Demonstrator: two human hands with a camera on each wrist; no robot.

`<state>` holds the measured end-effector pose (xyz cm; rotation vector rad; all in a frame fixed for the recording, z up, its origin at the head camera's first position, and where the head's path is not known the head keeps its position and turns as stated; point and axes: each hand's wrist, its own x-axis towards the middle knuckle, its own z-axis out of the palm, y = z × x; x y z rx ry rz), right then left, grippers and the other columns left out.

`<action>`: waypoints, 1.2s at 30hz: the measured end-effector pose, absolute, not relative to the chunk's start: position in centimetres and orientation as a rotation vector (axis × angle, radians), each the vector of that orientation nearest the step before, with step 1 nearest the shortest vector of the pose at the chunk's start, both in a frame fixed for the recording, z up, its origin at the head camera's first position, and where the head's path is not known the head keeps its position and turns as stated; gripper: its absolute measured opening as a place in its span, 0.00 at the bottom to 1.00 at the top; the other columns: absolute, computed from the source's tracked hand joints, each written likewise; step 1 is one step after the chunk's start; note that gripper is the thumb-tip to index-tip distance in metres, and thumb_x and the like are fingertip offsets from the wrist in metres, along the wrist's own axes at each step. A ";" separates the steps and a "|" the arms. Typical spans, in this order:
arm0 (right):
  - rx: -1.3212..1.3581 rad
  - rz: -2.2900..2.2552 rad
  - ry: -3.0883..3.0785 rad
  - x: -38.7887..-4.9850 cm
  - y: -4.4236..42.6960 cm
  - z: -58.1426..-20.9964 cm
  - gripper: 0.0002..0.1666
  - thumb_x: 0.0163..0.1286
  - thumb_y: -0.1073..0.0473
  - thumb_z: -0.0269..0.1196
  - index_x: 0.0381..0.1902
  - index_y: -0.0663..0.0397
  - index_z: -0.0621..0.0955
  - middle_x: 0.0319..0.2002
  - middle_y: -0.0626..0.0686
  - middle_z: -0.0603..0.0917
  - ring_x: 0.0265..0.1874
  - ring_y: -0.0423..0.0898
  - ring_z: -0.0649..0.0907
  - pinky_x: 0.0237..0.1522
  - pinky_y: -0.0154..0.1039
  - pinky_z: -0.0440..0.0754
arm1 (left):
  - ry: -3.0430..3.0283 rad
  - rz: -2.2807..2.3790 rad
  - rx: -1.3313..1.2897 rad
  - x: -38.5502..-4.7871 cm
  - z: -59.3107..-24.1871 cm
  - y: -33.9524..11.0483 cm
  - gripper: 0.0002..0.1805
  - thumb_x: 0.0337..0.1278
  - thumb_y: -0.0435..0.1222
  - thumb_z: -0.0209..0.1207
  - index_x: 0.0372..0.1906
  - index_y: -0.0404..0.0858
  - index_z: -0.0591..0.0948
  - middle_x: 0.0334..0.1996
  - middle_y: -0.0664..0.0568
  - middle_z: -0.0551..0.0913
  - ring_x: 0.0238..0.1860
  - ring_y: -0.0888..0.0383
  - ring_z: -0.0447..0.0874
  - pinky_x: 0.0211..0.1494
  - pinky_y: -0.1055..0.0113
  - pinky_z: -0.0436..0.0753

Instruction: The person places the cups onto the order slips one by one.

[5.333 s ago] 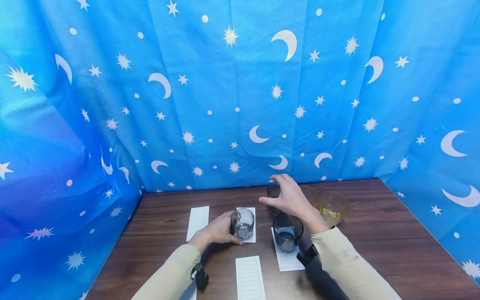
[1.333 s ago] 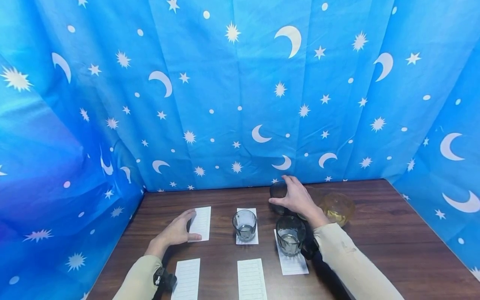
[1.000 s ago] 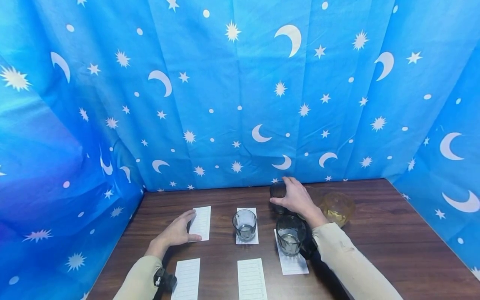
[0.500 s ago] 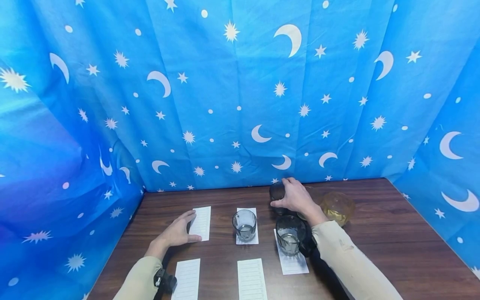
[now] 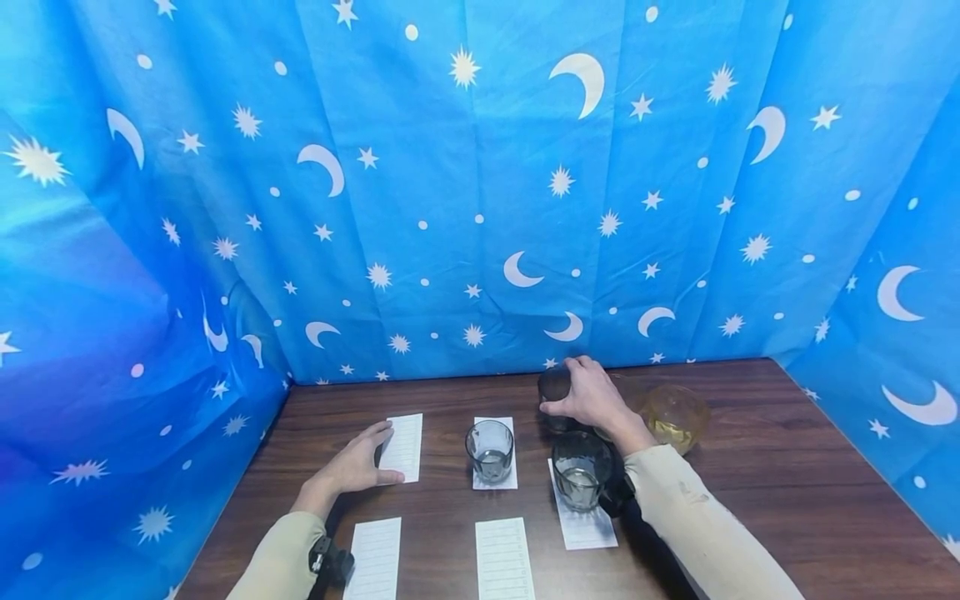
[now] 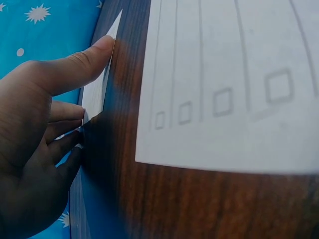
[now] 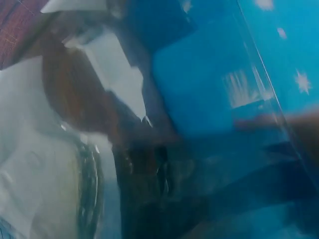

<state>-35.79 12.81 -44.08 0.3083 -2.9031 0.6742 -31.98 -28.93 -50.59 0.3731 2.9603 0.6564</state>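
Observation:
In the head view my left hand [image 5: 352, 462] lies at the left side of the back-left paper strip [image 5: 403, 448]. Its fingers are spread in a loose arc, thumb at the near corner; the left wrist view shows the thumb tip over that strip's edge. At the back, my right hand [image 5: 596, 400] curls round the right side of a dark glass tumbler [image 5: 553, 392], thumb across its front. A clear grey glass tumbler [image 5: 490, 454] stands on the middle strip. Another dark glass [image 5: 580, 471] stands on the right strip [image 5: 588, 533], beside my right wrist.
An amber glass bowl [image 5: 678, 417] stands right of my right wrist, with another glass partly hidden behind it. Two lined paper strips lie nearer: a left one [image 5: 373, 558] and a middle one [image 5: 504, 558]. A blue star-patterned curtain [image 5: 465, 208] backs the wooden table [image 5: 810, 500].
Since the oldest frame, my left hand has left the clear grey tumbler and moved left to the back-left strip. My right hand has closed in on the back dark tumbler. Lately both barely move.

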 end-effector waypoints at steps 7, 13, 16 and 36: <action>0.350 0.724 -2.825 -35.7 12.9 -43.2 0.52 0.47 0.39 0.75 0.62 0.67 0.72 0.58 0.67 0.73 0.57 0.62 0.73 0.61 0.59 0.75 | 2.964 0.656 0.415 -31.9 -50.2 -28.9 0.54 0.39 0.56 0.74 0.69 0.29 0.67 0.73 0.39 0.61 0.72 0.38 0.60 0.71 0.43 0.65; 0.363 0.753 -2.774 -35.3 12.7 -42.5 0.50 0.47 0.39 0.74 0.60 0.66 0.73 0.57 0.66 0.73 0.57 0.62 0.72 0.58 0.59 0.76 | 2.956 0.657 0.398 -31.9 -50.1 -29.0 0.54 0.39 0.56 0.74 0.69 0.30 0.67 0.73 0.40 0.61 0.73 0.39 0.59 0.72 0.44 0.64; 0.366 0.765 -2.763 -35.1 12.5 -42.1 0.49 0.47 0.39 0.74 0.59 0.65 0.73 0.57 0.66 0.73 0.57 0.62 0.72 0.58 0.59 0.76 | 2.965 0.648 0.393 -31.9 -50.2 -29.0 0.54 0.38 0.56 0.74 0.69 0.30 0.67 0.73 0.40 0.61 0.73 0.39 0.59 0.72 0.44 0.64; 0.425 0.828 -2.700 -33.8 11.3 -38.8 0.53 0.47 0.38 0.75 0.65 0.61 0.72 0.61 0.64 0.72 0.62 0.62 0.70 0.59 0.60 0.74 | 2.962 0.654 0.400 -32.0 -50.9 -29.0 0.53 0.39 0.56 0.73 0.69 0.30 0.67 0.73 0.40 0.61 0.72 0.39 0.59 0.72 0.44 0.65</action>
